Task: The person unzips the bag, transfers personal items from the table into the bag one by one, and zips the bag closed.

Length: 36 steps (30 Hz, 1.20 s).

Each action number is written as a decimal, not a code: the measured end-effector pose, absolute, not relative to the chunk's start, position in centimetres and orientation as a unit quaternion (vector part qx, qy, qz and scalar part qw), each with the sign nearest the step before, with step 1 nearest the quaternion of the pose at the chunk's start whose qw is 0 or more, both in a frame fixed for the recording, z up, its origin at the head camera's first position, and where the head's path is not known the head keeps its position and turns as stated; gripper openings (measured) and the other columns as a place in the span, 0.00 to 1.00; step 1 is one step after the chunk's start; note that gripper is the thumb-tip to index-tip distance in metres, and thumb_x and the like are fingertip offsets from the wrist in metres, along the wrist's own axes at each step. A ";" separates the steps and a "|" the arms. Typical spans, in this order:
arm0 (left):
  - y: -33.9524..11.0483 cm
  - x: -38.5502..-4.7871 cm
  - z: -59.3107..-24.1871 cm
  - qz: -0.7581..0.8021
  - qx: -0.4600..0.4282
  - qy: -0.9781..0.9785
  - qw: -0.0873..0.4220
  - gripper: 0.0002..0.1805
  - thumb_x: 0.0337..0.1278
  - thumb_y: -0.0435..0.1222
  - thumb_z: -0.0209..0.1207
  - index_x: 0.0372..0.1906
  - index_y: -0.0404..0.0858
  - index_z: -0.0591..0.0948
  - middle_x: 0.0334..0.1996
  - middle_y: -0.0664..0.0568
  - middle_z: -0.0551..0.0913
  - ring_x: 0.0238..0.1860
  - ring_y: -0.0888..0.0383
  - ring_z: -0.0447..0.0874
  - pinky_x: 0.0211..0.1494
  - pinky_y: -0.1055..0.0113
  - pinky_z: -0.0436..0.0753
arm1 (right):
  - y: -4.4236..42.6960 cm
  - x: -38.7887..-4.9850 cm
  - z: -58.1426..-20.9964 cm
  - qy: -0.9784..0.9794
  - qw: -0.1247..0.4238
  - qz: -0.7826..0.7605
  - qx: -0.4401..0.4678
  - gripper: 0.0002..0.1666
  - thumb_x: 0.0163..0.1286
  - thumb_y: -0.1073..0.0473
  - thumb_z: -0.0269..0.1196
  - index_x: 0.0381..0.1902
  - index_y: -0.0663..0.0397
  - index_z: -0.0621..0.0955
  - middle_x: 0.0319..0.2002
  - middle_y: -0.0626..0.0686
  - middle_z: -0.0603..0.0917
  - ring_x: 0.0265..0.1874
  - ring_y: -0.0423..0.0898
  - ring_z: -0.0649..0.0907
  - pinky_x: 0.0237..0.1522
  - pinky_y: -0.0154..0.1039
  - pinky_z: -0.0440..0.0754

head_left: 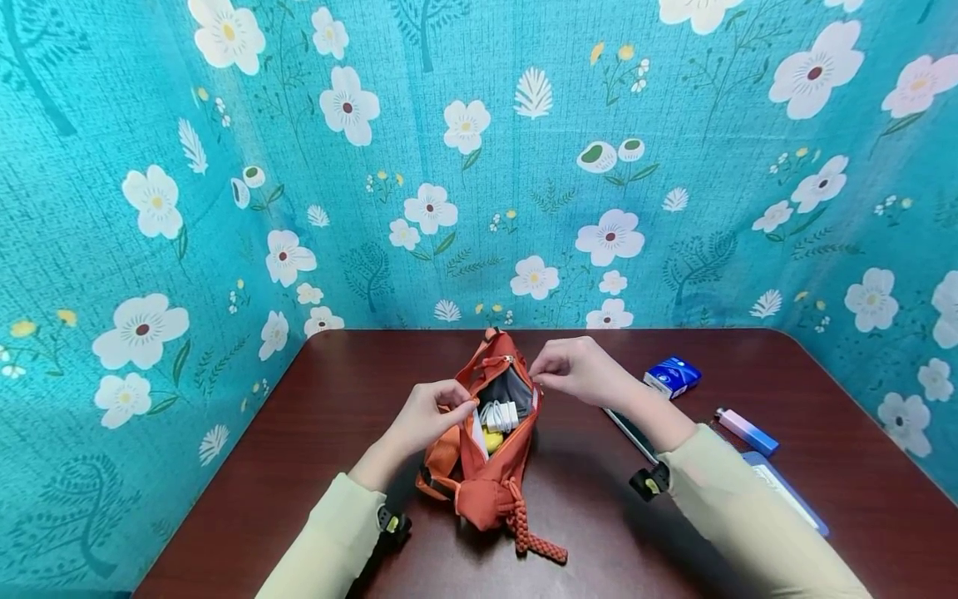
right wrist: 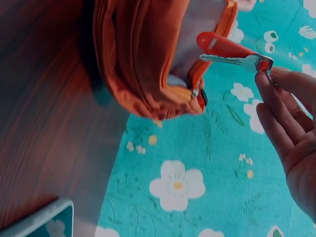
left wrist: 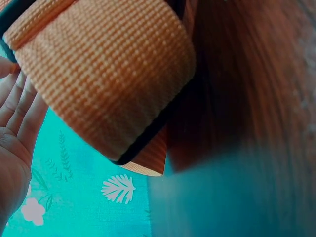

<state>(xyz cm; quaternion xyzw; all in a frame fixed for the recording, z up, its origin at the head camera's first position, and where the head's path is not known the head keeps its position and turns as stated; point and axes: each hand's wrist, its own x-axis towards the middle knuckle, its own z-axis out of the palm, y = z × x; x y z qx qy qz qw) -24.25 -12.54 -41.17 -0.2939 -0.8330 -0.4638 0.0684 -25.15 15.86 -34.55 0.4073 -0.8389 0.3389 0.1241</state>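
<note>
An orange-red bag (head_left: 497, 478) lies on the table with its zipped mouth spread apart, also seen in the right wrist view (right wrist: 143, 59). Inside are a white plug with a coiled cable (head_left: 501, 416) and a yellow item (head_left: 491, 440). My left hand (head_left: 430, 416) pinches the left edge of the mouth; in the left wrist view an orange strap (left wrist: 108, 74) covers the fingertips of that hand (left wrist: 17, 133). At the mouth's right side is my right hand (head_left: 580, 370); in its wrist view the hand (right wrist: 294, 113) pinches a red tab with silvery metal (right wrist: 229, 47).
Right of the bag lie a blue-and-white packet (head_left: 674, 376), a pink-and-blue stick-shaped item (head_left: 748, 431) and a blue-edged flat item (head_left: 789, 495). A flat, light-edged device (head_left: 631, 434) is partly under my right forearm. Patterned teal cloth (head_left: 479, 166) stands behind the table (head_left: 299, 499).
</note>
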 end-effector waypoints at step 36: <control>-12.5 -21.8 -37.9 -0.469 -0.288 -0.833 0.060 0.03 0.60 0.29 0.63 0.34 0.32 0.83 0.26 0.49 0.83 0.26 0.59 0.78 0.32 0.57 0.81 | 10.6 -27.2 -40.6 -0.861 0.053 0.340 0.374 0.04 0.60 0.66 0.70 0.33 0.52 0.87 0.30 0.42 0.84 0.31 0.37 0.81 0.36 0.33 0.80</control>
